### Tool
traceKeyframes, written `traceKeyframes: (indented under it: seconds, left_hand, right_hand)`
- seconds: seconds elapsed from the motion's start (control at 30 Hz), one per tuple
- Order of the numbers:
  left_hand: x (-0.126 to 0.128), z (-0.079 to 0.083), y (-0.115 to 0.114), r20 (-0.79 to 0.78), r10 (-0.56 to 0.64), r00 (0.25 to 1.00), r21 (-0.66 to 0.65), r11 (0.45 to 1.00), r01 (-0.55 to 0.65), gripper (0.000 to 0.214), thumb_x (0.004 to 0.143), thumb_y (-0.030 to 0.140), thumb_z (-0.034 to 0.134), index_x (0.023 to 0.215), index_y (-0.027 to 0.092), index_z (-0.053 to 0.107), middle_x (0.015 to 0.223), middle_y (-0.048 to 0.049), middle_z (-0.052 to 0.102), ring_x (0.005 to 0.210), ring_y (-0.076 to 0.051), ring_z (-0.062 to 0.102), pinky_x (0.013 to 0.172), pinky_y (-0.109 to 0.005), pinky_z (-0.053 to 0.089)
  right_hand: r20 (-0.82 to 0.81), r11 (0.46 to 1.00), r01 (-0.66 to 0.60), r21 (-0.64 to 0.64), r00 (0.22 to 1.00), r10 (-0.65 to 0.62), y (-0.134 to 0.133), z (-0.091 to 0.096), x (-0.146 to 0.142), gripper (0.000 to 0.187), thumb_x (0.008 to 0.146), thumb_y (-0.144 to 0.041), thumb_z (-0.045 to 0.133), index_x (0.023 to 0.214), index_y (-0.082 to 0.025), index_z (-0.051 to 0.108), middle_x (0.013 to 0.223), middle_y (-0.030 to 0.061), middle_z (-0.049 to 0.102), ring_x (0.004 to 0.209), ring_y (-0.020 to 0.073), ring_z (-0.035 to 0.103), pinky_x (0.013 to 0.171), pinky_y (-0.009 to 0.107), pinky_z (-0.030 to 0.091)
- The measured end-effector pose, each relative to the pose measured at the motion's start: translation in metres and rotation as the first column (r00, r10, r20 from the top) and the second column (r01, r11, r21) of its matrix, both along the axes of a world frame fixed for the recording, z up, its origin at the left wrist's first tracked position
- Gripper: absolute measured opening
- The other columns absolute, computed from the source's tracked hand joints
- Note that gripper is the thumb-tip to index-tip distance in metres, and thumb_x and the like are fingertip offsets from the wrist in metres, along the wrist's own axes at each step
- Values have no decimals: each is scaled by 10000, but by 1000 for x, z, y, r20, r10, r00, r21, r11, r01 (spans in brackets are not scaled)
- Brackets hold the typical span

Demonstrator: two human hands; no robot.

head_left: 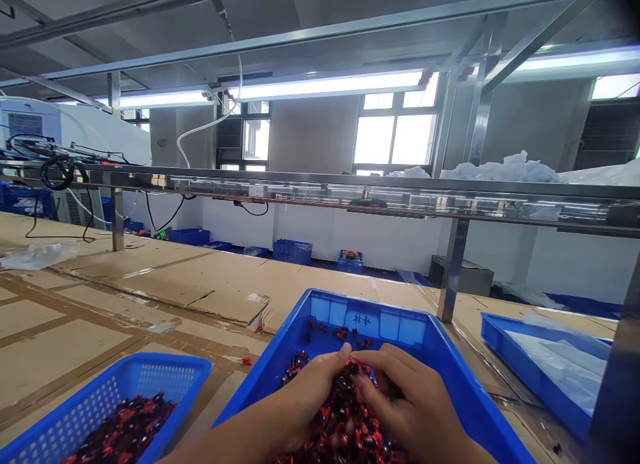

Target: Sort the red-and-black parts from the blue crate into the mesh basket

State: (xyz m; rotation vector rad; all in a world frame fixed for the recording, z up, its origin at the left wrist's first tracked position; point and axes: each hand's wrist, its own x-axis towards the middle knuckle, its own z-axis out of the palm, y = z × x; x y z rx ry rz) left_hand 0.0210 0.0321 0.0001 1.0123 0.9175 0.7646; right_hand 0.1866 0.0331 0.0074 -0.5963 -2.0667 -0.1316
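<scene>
Over the large blue plastic bin (pixel 300 317) at the front of the bench, both bare hands are held close together, fingertips nearly meeting. By the thumb and index finger of the right hand (pixel 417 397), a small black-and-red piece (pixel 354 369) is pinched, the gap between the tips being narrow; its exact form is obscured by the fingers. The left hand (pixel 307 394) is brought up against it from the other side with thumb raised; its remaining fingers are hidden, so whether anything is gripped by it cannot be told. Beneath the hands, the bin floor is covered by a heap of similar black-and-red pieces (pixel 340 421), with a few scattered toward the far wall. To the left, a perforated blue basket (pixel 195 365) is partly filled with more dark red and black pieces (pixel 133 424). One red piece (pixel 247 361) is noted lying loose on the cardboard-covered bench (pixel 200 277), between basket and bin. To the right, white sheet-like material (pixel 555 364) is contained in a shallow blue tray (pixel 520 367), just past a metal post (pixel 454 271). Above the bench, a shelf rail is spanned across the view, with crumpled white plastic (pixel 505 169) piled at its right.
</scene>
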Motion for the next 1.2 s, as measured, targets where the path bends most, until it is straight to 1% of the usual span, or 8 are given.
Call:
traceKeyframes:
  seconds: [0.23, 0.33, 0.43, 0.5, 0.73, 0.93, 1.1, 1.2]
  left_hand:
    - [-2, -2, 7, 36, 78, 996, 18, 997, -79, 486, 850, 668, 443, 839, 203, 585, 629, -5, 574, 396, -113, 475, 311, -189, 318]
    - [-2, 0, 9, 26, 118, 993, 16, 993, -118, 399, 905, 576, 389, 853, 215, 550, 696, 3, 584, 396, -110, 486, 313, -190, 311]
    - [-2, 0, 8, 5, 133, 991, 21, 991, -133, 380, 928, 531, 350, 860, 210, 541, 721, -1, 591, 397, -104, 487, 319, -185, 305]
    - [-1, -1, 7, -6, 144, 990, 29, 989, -143, 376, 927, 521, 349, 863, 207, 545, 726, -4, 597, 395, -99, 484, 325, -183, 309]
    - [-4, -6, 10, -5, 129, 992, 81, 988, -128, 399, 885, 548, 406, 826, 198, 590, 641, -8, 577, 416, -117, 496, 325, -188, 308]
    - [-4, -6, 9, 29, 155, 987, 23, 987, -156, 359, 883, 523, 409, 813, 215, 579, 671, -10, 597, 424, -117, 494, 325, -190, 286]
    - [-3, -4, 11, 126, 220, 967, -154, 968, -199, 321, 874, 487, 458, 753, 205, 552, 579, 18, 516, 450, -109, 494, 384, -190, 328]
    - [-2, -2, 11, 184, 291, 939, -261, 935, -239, 257, 863, 447, 502, 788, 206, 551, 631, 22, 558, 440, -85, 482, 430, -188, 362]
  right_hand:
    - [-159, 961, -104, -255, 985, 64, -4, 0, -2, 73, 821, -211, 639, 885, -204, 673, 587, -36, 517, 509, 112, 476, 481, 218, 357]
    - [-519, 641, -427, -638, 853, 52, 2, -3, -2, 181, 827, -361, 630, 766, -205, 563, 494, -82, 388, 399, 73, 295, 382, 190, 260]
    - [-786, 233, -762, -604, 618, -14, 12, -8, -1, 263, 819, -457, 578, 764, -213, 498, 516, -83, 390, 367, 53, 188, 310, 165, 150]
    - [-804, 152, -794, -589, 595, -10, 16, -10, -2, 250, 813, -445, 578, 768, -209, 509, 528, -74, 425, 357, 50, 198, 300, 160, 138]
    - [-385, 641, -292, -710, 923, -7, 4, -1, -6, 152, 804, -334, 679, 830, -194, 626, 728, 1, 642, 641, 116, 554, 535, 182, 428]
    - [-453, 344, -444, -828, 890, 58, 5, -1, -5, 156, 880, -327, 459, 830, -210, 549, 643, -28, 604, 345, 60, 240, 304, 190, 193]
    - [72, 808, -87, -583, 985, 158, -6, -5, -11, 129, 830, -263, 613, 940, -223, 667, 667, -16, 659, 587, 133, 570, 555, 224, 384]
    - [282, 922, 32, -387, 956, 85, -10, -13, -15, 308, 721, -283, 752, 1016, -238, 676, 784, 2, 732, 658, 180, 647, 583, 240, 397]
